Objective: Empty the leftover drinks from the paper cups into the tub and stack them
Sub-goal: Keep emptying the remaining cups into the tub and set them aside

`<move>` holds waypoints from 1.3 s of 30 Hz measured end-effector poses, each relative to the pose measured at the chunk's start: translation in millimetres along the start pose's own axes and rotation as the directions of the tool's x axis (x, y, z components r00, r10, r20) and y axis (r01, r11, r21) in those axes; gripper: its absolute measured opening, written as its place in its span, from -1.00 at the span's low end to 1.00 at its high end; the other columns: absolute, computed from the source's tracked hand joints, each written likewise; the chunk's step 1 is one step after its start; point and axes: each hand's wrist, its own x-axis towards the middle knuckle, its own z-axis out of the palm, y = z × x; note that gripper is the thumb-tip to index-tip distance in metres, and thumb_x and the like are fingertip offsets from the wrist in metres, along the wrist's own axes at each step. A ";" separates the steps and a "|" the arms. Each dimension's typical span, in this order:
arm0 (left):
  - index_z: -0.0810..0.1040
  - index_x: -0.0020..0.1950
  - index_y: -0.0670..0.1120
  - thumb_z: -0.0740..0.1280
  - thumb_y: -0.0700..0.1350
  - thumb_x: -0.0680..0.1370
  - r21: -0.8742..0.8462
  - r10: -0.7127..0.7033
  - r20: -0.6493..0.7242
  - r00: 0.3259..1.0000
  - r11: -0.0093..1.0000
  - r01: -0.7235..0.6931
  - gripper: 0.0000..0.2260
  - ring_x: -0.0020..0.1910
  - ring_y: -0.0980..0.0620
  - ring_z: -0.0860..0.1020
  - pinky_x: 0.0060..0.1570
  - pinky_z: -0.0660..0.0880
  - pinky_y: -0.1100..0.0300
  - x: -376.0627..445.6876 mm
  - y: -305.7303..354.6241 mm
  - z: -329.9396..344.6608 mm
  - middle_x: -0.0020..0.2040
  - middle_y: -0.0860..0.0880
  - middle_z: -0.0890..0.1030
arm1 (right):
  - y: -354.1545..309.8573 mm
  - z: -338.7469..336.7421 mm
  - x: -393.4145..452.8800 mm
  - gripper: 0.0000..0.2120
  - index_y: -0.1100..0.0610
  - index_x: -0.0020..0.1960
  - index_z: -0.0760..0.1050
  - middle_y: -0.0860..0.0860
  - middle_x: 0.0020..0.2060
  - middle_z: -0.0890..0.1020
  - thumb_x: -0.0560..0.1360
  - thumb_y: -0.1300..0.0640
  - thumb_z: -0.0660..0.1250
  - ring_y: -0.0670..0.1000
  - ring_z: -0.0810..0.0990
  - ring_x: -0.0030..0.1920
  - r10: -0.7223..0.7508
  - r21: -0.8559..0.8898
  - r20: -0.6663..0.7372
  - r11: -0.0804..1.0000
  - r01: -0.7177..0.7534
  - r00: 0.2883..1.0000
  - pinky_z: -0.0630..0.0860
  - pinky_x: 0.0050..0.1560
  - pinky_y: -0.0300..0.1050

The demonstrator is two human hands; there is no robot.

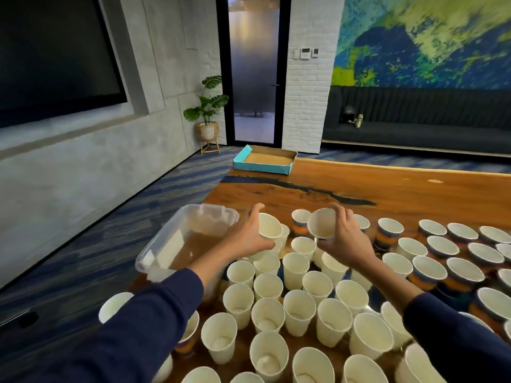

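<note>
The left hand (249, 236) grips a tilted cup (269, 226) beside the tub (171, 239), probably the stack's top. The right hand (343, 239) holds an emptied-looking cup (322, 223), ready for nesting.

An office meeting room or lounge. A large wall screen (55, 53), long wooden table (387, 189), dark bench sofa (414, 125) (under a mural (428, 40)) and frosted glass door (253, 70) show it.
</note>
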 end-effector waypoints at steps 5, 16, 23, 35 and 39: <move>0.05 0.51 0.03 0.48 0.01 0.41 -0.055 0.058 0.083 0.995 0.997 -0.053 -0.19 0.36 -0.09 0.37 0.20 0.47 0.01 8.6 46.0 41.4 0.52 -0.02 0.15 | 66.4 -26.0 -13.3 -0.17 0.06 0.47 0.09 0.11 0.41 0.25 0.38 0.00 0.50 0.16 0.35 0.33 0.202 0.079 0.043 0.976 -0.205 0.978 0.46 0.24 0.17; 0.11 0.49 0.02 0.46 0.01 0.42 -0.118 0.228 0.216 0.949 0.971 -0.207 -0.25 0.40 -0.07 0.31 0.23 0.43 0.00 36.3 146.5 131.2 0.48 -0.01 0.19 | 184.1 -58.8 -48.8 -0.16 0.12 0.43 0.12 0.13 0.33 0.34 0.34 0.00 0.53 0.14 0.40 0.29 0.404 0.021 0.078 0.914 -0.406 0.912 0.47 0.22 0.08; 0.09 0.50 0.00 0.42 -0.04 0.45 -0.108 0.238 0.338 0.910 0.971 -0.214 -0.27 0.40 -0.11 0.29 0.26 0.41 -0.06 46.7 172.9 179.1 0.46 -0.03 0.12 | 219.6 -33.5 -56.0 -0.10 0.10 0.44 0.04 0.11 0.36 0.25 0.32 0.09 0.56 0.12 0.35 0.33 0.446 0.086 0.180 0.881 -0.466 0.877 0.42 0.27 0.06; 0.08 0.50 0.04 0.43 0.05 0.45 0.007 0.231 0.451 0.862 0.965 -0.263 -0.26 0.44 -0.09 0.21 0.37 0.29 0.00 60.0 161.0 224.0 0.49 -0.03 0.13 | 247.3 3.1 -55.4 -0.01 0.04 0.47 0.06 0.05 0.41 0.26 0.25 -0.09 0.59 0.09 0.33 0.37 0.520 0.021 0.334 0.829 -0.558 0.786 0.47 0.28 0.01; 0.06 0.53 0.03 0.41 0.10 0.47 0.051 0.226 0.484 0.845 0.957 -0.286 -0.25 0.47 -0.10 0.17 0.40 0.22 -0.01 62.0 154.0 227.6 0.52 -0.03 0.11 | 249.6 0.1 -51.0 0.04 0.00 0.50 0.05 0.02 0.44 0.26 0.22 -0.10 0.60 0.09 0.29 0.42 0.480 -0.087 0.360 0.871 -0.483 0.800 0.30 0.41 0.14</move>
